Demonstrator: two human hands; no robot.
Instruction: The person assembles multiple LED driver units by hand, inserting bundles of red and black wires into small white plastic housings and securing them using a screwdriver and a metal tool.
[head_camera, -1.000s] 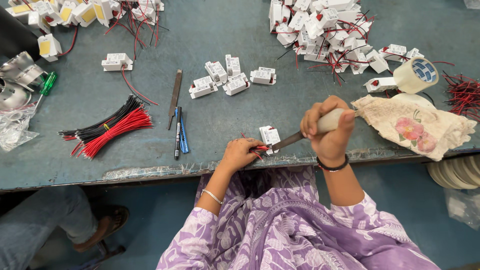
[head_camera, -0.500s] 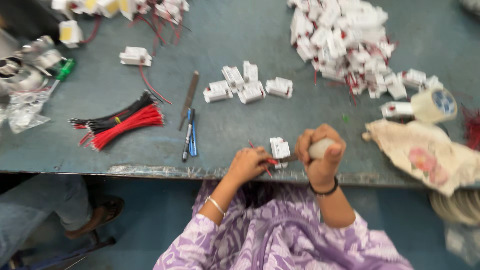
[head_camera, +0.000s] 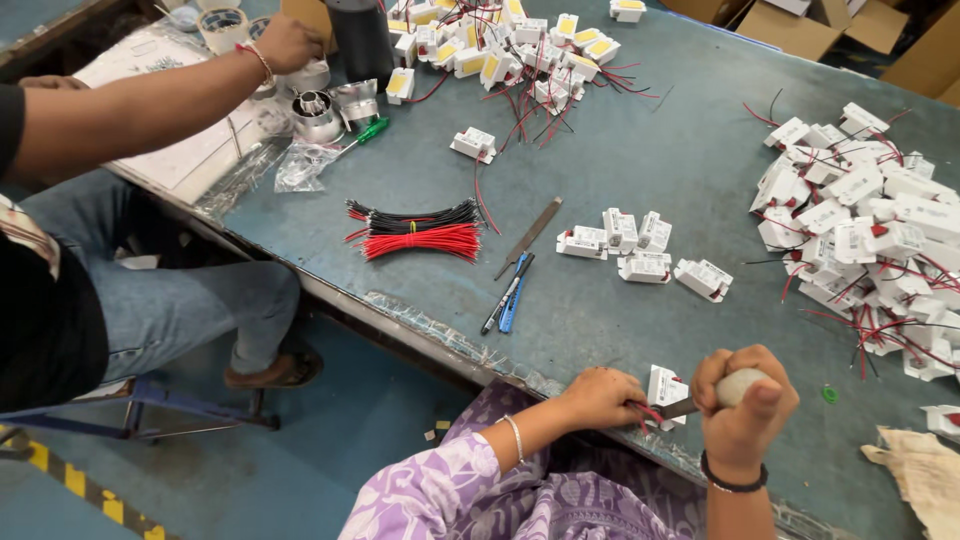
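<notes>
Small white plastic module (head_camera: 666, 384) with red wires at the near desk (head_camera: 600, 330) edge, left hand (head_camera: 600, 397) pinching it; right hand (head_camera: 742, 408) fisted around a pale-handled tool (head_camera: 722, 391), tip touching the module; module pile (head_camera: 860, 230) beyond

Dull blue-grey bench (head_camera: 640, 170), scuffed and speckled. White module (head_camera: 666, 384) with red wires (head_camera: 648, 411), pinched by left hand (head_camera: 603, 397). Pale cream handle (head_camera: 741, 386) in right hand (head_camera: 740, 415); black band (head_camera: 728, 482) at that wrist, silver bangle (head_camera: 516, 437) at the other. Lilac sleeve (head_camera: 440, 485) with white swirling print. Red wire bundle (head_camera: 420, 242) beside black bundle (head_camera: 415, 216). Blue pen (head_camera: 514, 295) and black pen (head_camera: 498, 306). White heap (head_camera: 865, 225) threaded with red. Yellow-faced white modules (head_camera: 520, 35). Green screwdriver (head_camera: 368, 131). Co-worker's blue jeans (head_camera: 185, 290).
</notes>
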